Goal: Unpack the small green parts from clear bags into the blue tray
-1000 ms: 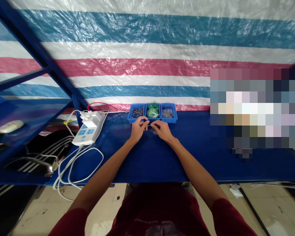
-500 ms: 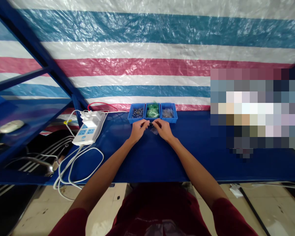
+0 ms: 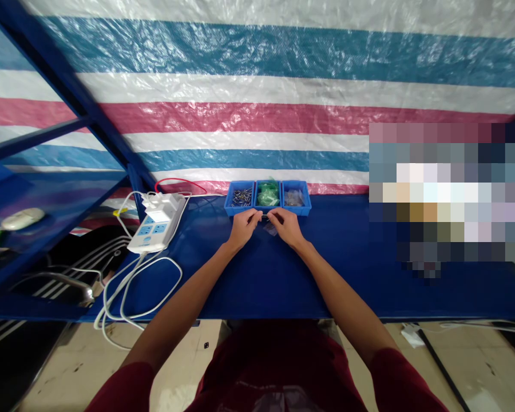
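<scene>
My left hand and my right hand face each other just in front of three small blue bins. The fingers of both are pinched on a small thin metallic piece that spans the gap between them; its exact shape is too small to tell. Below the fingertips a small clear plastic bag lies on the blue table. Metal screws or pins fill the left bin, green plastic wrapping the middle one, and clear small bags the right one.
A white power strip with plugged-in adapters and looping white cables occupies the table's left part. Further left, a white mouse-like object rests on a blue shelf. The right side is pixelated. A striped sheet hangs behind.
The view has shifted very slightly. Both hands stay in nearly the same place, and the thin piece between the fingertips shows a little more clearly.
</scene>
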Motion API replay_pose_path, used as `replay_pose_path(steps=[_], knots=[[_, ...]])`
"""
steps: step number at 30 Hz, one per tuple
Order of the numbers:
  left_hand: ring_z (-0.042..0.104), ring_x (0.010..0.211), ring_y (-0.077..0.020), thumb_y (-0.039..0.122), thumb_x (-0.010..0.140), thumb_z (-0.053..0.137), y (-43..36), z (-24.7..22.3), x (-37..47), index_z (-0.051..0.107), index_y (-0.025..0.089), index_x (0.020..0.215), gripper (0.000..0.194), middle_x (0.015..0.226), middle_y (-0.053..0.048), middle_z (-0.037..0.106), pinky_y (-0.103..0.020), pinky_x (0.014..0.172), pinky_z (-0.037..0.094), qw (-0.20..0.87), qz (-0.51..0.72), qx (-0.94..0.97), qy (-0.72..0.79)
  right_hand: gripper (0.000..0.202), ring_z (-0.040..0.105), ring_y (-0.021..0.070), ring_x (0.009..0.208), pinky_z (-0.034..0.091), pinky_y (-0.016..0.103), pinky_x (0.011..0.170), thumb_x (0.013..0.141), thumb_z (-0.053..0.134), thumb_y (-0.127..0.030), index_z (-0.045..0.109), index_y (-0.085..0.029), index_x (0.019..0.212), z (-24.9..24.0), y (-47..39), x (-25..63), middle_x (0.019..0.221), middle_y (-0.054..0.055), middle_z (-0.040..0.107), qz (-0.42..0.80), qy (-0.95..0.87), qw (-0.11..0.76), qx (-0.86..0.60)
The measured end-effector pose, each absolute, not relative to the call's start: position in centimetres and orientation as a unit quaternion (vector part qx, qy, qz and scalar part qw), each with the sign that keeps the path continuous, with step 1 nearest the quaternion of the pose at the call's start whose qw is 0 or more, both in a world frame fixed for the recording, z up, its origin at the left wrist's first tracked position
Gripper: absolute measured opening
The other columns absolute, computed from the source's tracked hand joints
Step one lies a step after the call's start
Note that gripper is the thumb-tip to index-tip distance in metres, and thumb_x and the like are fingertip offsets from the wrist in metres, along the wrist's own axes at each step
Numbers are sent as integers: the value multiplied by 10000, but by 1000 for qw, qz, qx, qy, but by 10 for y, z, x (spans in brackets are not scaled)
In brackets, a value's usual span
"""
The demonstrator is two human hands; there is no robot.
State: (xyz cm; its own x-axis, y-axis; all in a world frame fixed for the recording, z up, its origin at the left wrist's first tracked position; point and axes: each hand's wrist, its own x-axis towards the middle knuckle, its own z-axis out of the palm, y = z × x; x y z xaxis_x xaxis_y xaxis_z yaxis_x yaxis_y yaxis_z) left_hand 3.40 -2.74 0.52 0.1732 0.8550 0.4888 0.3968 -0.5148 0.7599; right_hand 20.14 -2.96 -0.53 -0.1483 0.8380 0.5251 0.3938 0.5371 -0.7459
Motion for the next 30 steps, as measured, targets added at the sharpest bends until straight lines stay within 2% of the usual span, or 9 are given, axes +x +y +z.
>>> replay_pose_path(steps=[3, 6, 10, 13, 18, 24, 27, 30], knots=[[456, 454, -92, 512, 915, 490, -26, 4, 33, 561, 176, 654, 431, 498, 40, 475, -227, 512, 384, 294, 478, 716, 415, 325, 553, 149, 654, 436, 267, 640, 926, 469, -435, 645, -190, 804, -3, -31, 202, 757, 36, 644, 263, -718, 495, -412], [427, 430, -87, 562, 895, 503, -24, 3, 33, 549, 178, 657, 453, 481, 44, 456, -224, 474, 365, 348, 475, 703, 398, 338, 526, 137, 587, 435, 257, 588, 915, 475, -467, 626, -190, 795, -3, -31, 202, 659, 6, 590, 329, -701, 488, -402], [416, 419, -83, 567, 891, 510, -25, 4, 33, 541, 178, 658, 454, 469, 47, 446, -224, 468, 359, 359, 479, 697, 395, 357, 474, 115, 495, 421, 247, 531, 894, 499, -514, 614, -189, 800, -3, -31, 200, 573, -32, 508, 386, -675, 492, -391], [422, 431, -84, 530, 904, 504, -28, 5, 35, 544, 178, 670, 424, 486, 50, 452, -223, 484, 362, 316, 493, 697, 414, 343, 487, 116, 510, 425, 249, 548, 899, 494, -497, 622, -189, 817, -1, -31, 199, 611, -19, 548, 364, -677, 501, -398], [456, 478, -100, 497, 910, 494, -29, 6, 37, 574, 179, 662, 411, 515, 37, 492, -227, 507, 366, 249, 470, 729, 431, 328, 568, 148, 669, 441, 265, 660, 917, 483, -436, 660, -189, 795, -1, -31, 200, 778, 40, 667, 266, -729, 478, -412], [500, 514, -114, 473, 914, 499, -28, 7, 36, 592, 184, 619, 423, 519, 20, 541, -243, 584, 405, 166, 467, 750, 437, 357, 593, 166, 708, 445, 280, 706, 940, 459, -422, 689, -189, 796, -2, -31, 200, 781, 54, 686, 218, -753, 462, -415], [497, 512, -113, 461, 912, 510, -30, 8, 36, 591, 183, 622, 410, 520, 21, 537, -243, 581, 410, 172, 478, 742, 438, 363, 586, 167, 691, 442, 282, 698, 937, 466, -439, 690, -198, 784, -1, -32, 199, 759, 50, 676, 211, -745, 473, -420], [453, 461, -97, 481, 909, 509, -31, 8, 38, 571, 179, 644, 406, 504, 37, 492, -231, 514, 383, 250, 480, 722, 431, 353, 561, 159, 663, 437, 277, 679, 931, 479, -437, 672, -197, 758, 0, -33, 199, 731, 42, 648, 217, -733, 491, -417]])
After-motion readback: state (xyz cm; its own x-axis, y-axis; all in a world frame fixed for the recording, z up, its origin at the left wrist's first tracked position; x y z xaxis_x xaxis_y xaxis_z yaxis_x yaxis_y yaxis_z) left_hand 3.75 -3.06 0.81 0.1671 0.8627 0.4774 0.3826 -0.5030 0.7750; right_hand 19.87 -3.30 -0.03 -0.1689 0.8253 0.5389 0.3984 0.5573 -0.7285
